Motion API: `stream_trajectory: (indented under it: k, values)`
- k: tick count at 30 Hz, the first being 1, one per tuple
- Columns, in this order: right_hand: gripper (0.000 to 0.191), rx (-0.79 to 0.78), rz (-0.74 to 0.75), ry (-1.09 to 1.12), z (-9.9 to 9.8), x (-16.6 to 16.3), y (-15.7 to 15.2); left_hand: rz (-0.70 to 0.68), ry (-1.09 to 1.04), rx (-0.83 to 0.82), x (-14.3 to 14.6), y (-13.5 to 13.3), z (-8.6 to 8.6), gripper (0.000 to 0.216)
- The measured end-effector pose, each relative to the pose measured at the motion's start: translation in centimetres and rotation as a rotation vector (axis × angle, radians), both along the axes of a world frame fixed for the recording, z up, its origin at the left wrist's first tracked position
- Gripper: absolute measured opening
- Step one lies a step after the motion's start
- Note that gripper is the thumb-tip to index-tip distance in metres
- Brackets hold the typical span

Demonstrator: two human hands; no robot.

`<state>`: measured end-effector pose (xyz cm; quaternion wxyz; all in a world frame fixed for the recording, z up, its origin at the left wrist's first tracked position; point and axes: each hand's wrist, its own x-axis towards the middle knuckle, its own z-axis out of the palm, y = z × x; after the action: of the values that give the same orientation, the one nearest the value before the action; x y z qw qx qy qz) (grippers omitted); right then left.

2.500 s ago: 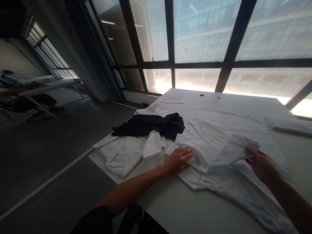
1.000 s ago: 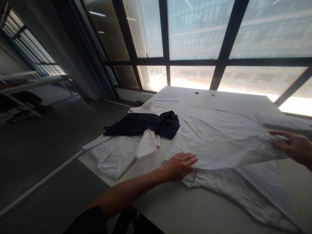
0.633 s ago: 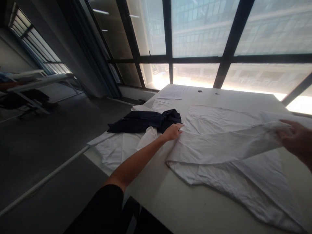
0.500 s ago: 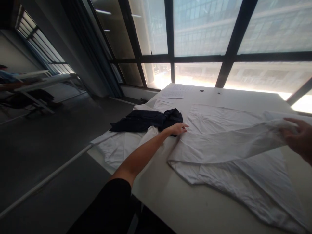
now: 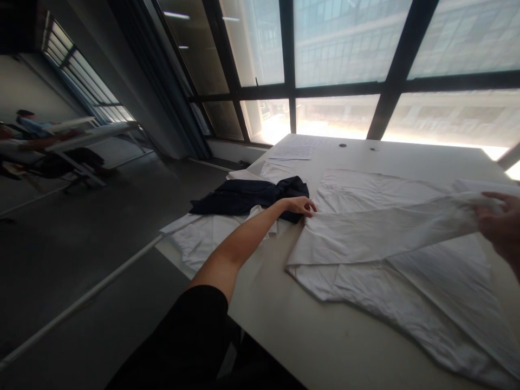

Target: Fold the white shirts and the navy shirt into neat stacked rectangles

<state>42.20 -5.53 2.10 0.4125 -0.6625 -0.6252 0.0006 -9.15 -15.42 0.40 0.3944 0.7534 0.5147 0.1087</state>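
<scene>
Spread over the table lies a white garment (image 5: 361, 235), wrinkled, with one long part folded across it. Whether it is a shirt or trousers I cannot tell. My left hand (image 5: 299, 206) pinches the folded layer's left edge between thumb and fingers. At the right border of the view, my right hand (image 5: 501, 225) is closed on the other end of that layer, its fingers partly hidden in the cloth. Just left of my left hand lies a dark navy garment (image 5: 239, 196), on top of more white cloth (image 5: 203, 238).
The white table (image 5: 280, 319) stands against large windows (image 5: 337, 49). Printed paper sheets (image 5: 296, 149) lie at its far left. Two dark round spots (image 5: 342, 145) mark the far tabletop. Across the room, a seated person (image 5: 32, 123) is at another table (image 5: 93, 132).
My left hand has closed on the folded layer's left edge, its fingers now curled in a pinch. The right hand keeps its hold. The view has shifted slightly.
</scene>
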Motion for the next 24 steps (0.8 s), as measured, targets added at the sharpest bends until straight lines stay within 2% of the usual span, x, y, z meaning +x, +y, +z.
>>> stream_trajectory:
  k: [3,5,7,9,11,13,15,18,20,24]
  values:
    - [0.045,-0.103,0.015,-0.134,-0.6,-1.4,-0.5,-0.003,-0.032,0.003,-0.1,-0.1,-0.6,0.043]
    - [0.042,-0.034,0.131,-0.247,-0.7,-4.2,-2.8,-0.008,-0.055,0.022,-0.2,0.0,-0.9,0.043]
    - [0.036,0.102,0.379,-0.291,-0.6,-8.3,-6.7,-0.022,-0.06,0.045,-0.4,0.0,-1.1,0.043]
    - [0.031,0.157,0.66,-0.271,-0.5,-13.3,-12.0,-0.035,-0.049,0.059,-0.5,0.0,-1.1,0.042]
    - [0.029,0.108,0.961,-0.324,-0.5,-18.0,-17.4,-0.035,-0.043,0.061,-0.5,0.0,-1.0,0.042]
    - [0.032,0.079,1.129,-0.405,-0.7,-22.0,-21.8,-0.029,-0.046,0.063,-0.5,-0.1,-0.9,0.042]
    - [0.033,0.075,1.181,-0.518,-1.2,-24.6,-24.4,-0.02,-0.05,0.07,-0.5,-0.3,-0.9,0.041]
    - [0.02,0.092,1.153,-0.67,-2.1,-26.5,-25.2,0.006,-0.063,0.102,-0.5,-0.7,-1.3,0.04]
    - [0.014,0.101,1.134,-0.728,-2.6,-26.9,-25.0,0.035,-0.084,0.121,-0.5,-0.9,-1.7,0.041]
    - [0.018,0.126,1.145,-0.758,-2.9,-26.4,-24.9,0.099,-0.113,0.18,-0.4,-1.1,-2.2,0.045]
